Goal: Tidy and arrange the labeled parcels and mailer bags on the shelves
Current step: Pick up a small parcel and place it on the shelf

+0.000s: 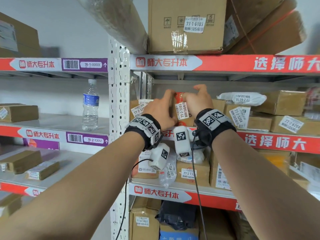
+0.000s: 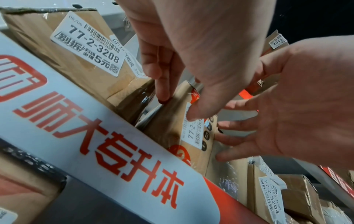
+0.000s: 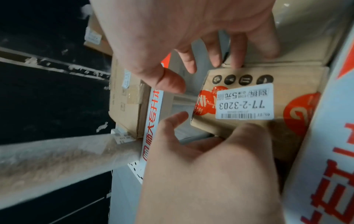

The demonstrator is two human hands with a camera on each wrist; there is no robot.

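Two bare hands reach into the second tier of a white metal shelving unit (image 1: 119,94) edged with red-and-white printed strips, closing on a small brown cardboard parcel (image 1: 181,108) that stands upright at the front of the shelf. The parcel carries red printing and a white sticker reading 77-2-3203. The left hand (image 1: 161,112) grips the parcel's left side, fingers curled over its top edge; in the left wrist view one fingertip presses the box's side face. The right hand (image 1: 199,101) flanks the right side, its fingers (image 3: 235,50) lying fairly straight along the box's far edge and its thumb lifted clear, so the hand is rather wide and touching, not clamped.

Just to the left of the held parcel stands a taller brown carton labelled 77-2-3208 (image 2: 80,50), close against it. To the right on the same shelf lie a flat brown box labelled 77-2-5204 (image 1: 242,116) and, above it, a white plastic mailer bag (image 1: 242,98) marked 77-2-6216. A large cardboard carton tagged 77-1-6103 (image 1: 187,25) sits on the tier above. In the neighbouring bay to the left, a clear plastic water bottle with a blue label (image 1: 90,104) stands alone, well apart from the hands.
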